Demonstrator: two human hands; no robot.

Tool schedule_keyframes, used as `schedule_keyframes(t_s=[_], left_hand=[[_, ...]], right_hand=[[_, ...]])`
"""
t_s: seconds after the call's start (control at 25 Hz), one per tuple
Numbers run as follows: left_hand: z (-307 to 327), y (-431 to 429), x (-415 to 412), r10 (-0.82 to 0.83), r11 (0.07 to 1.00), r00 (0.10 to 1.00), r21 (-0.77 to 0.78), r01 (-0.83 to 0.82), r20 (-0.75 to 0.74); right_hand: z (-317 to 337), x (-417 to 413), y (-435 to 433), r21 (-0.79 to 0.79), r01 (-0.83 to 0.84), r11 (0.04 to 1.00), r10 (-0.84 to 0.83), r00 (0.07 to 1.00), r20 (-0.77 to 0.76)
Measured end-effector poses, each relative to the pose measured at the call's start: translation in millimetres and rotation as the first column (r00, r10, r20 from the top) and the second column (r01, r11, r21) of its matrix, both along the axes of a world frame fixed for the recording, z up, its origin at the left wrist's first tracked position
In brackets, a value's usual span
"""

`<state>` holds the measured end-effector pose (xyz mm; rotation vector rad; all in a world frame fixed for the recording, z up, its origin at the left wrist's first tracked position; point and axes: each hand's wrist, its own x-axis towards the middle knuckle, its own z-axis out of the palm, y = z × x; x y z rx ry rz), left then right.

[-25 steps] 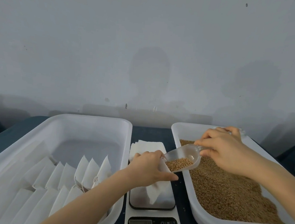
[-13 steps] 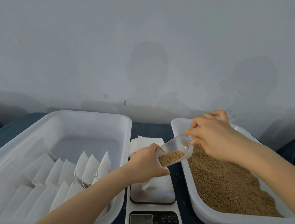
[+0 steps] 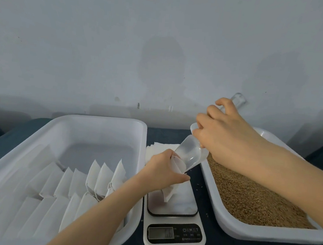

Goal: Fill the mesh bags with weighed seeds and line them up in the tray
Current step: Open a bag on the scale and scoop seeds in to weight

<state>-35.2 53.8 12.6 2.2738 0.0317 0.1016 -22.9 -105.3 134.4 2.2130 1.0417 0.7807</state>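
Note:
My left hand (image 3: pixel 163 171) grips the mouth of a white mesh bag (image 3: pixel 170 192), whose lower end hangs onto the platform of the white scale (image 3: pixel 172 218). My right hand (image 3: pixel 225 135) holds a clear plastic scoop (image 3: pixel 190 153) by its handle, tipped steeply down with its lip in the bag's mouth. The scoop looks empty. Brown seeds (image 3: pixel 247 196) fill the white tray (image 3: pixel 264 232) on the right. Several filled bags (image 3: pixel 102 175) stand in rows in the white tray (image 3: pixel 106 121) on the left.
A stack of flat empty bags (image 3: pixel 159 147) lies behind the scale, between the two trays. A few stray seeds (image 3: pixel 199 186) lie on the dark tabletop beside the scale. The scale's display (image 3: pixel 160 233) faces me. A grey wall stands close behind.
My right hand rose and tipped the scoop from near level to steeply down into the bag. The seeds that lay in the scoop have left it. My left hand stayed on the bag.

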Motion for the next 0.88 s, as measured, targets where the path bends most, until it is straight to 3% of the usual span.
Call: schedule_keyframes(t_s=[0.16, 0.24, 0.32, 0.4, 0.72, 0.88], left_hand=[[-1.2, 1.0, 1.3, 0.003, 1.0, 1.0, 0.006, -0.003, -0.022], [-1.2, 1.4, 1.2, 0.004, 1.0, 0.999, 0.01, -0.003, -0.037], [-0.7, 1.6, 0.8, 0.0, 1.0, 0.999, 0.016, 0.001, -0.035], [-0.3, 0.9, 0.1, -0.004, 1.0, 1.0, 0.019, 0.005, -0.029], [-1.5, 1.7, -1.3, 0.011, 0.999, 1.0, 0.03, -0.01, -0.022], [-1.3, 0.8, -2.1, 0.008, 0.999, 0.999, 0.039, -0.006, -0.038]], right_hand=[[3.8, -3.9, -15.9, 0.096, 0.07, 0.993, -0.067, 0.997, -0.027], [5.7, 3.9, -36.4, 0.216, 0.062, 0.974, -0.058, 0.998, -0.025], [2.9, 18.0, -68.0, 0.409, 0.062, 0.911, -0.069, 0.998, 0.003], [-8.9, 33.1, -99.0, 0.516, 0.173, 0.839, -0.188, 0.982, -0.025], [-107.9, 72.6, -125.8, 0.622, 0.534, 0.573, -0.365, 0.846, -0.389], [-115.6, 74.0, -125.9, 0.608, 0.465, 0.644, -0.36, 0.885, -0.295]])
